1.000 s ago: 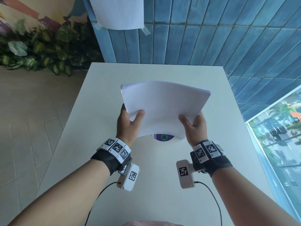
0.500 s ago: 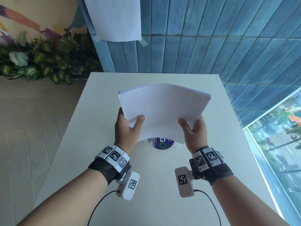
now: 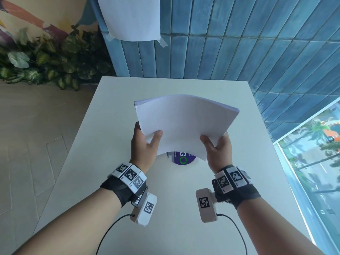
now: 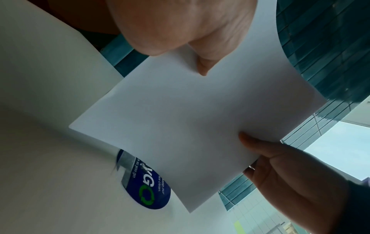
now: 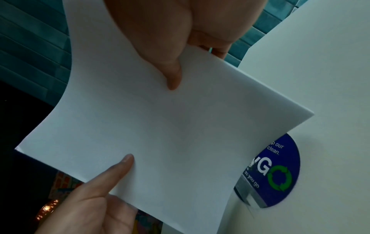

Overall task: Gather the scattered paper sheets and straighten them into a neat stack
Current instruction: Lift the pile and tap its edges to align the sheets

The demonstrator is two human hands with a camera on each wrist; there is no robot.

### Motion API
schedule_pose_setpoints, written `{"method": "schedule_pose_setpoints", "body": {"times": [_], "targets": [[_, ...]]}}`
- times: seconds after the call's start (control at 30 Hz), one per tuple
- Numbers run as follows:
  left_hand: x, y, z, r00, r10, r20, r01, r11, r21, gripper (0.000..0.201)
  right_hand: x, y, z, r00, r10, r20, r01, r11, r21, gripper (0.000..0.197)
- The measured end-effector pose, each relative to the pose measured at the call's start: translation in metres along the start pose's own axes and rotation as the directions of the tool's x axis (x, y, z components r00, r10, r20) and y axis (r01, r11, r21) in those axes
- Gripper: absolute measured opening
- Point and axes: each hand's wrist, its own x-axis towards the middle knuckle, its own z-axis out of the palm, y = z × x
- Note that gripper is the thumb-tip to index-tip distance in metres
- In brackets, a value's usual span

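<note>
White desk (image 3: 114,181): pale top set against a blue tiled wall (image 3: 239,43); it sits lower in the head view than a second ago (the camera has tipped up a little).
Paper stack (image 3: 184,124): held up off the desk over its middle, bowed upward across its width, edges nearly flush; the bow and the tilt look the same as half a second ago.
Left hand (image 3: 142,148): grip closed on the stack's near left corner, thumb on top, fingers under; same hold as before.
Right hand (image 3: 218,148): grip closed on the near right corner, thumb on top.
Sticker (image 3: 181,159): round, blue with a green arrow ring, flat on the desk under the stack's near edge, more of it showing than a second ago.
</note>
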Motion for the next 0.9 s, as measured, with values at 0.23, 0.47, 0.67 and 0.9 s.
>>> {"method": "schedule_pose_setpoints", "body": {"times": [0.23,0.47,0.67,0.9], "targets": [[-0.011,-0.017,0.000,0.999,-0.029,0.021,0.027,0.996,0.087,0.034,-0.008,0.011,0.006,0.998,0.057,0.037,-0.053,0.993,-0.103,0.030],[-0.010,-0.023,-0.008,0.999,-0.034,0.037,0.032,0.997,0.071,0.036,-0.008,0.013,0.005,0.997,0.060,0.046,-0.055,0.992,-0.114,0.033],[-0.012,-0.031,-0.009,0.994,-0.092,0.067,0.083,0.989,0.124,0.033,-0.008,0.025,0.005,0.984,0.153,0.088,-0.136,0.974,-0.181,0.023],[0.016,-0.001,-0.034,0.971,-0.011,0.237,-0.054,0.963,0.266,0.043,0.001,0.015,-0.014,0.974,0.184,0.135,-0.174,0.981,-0.081,0.023]]}}
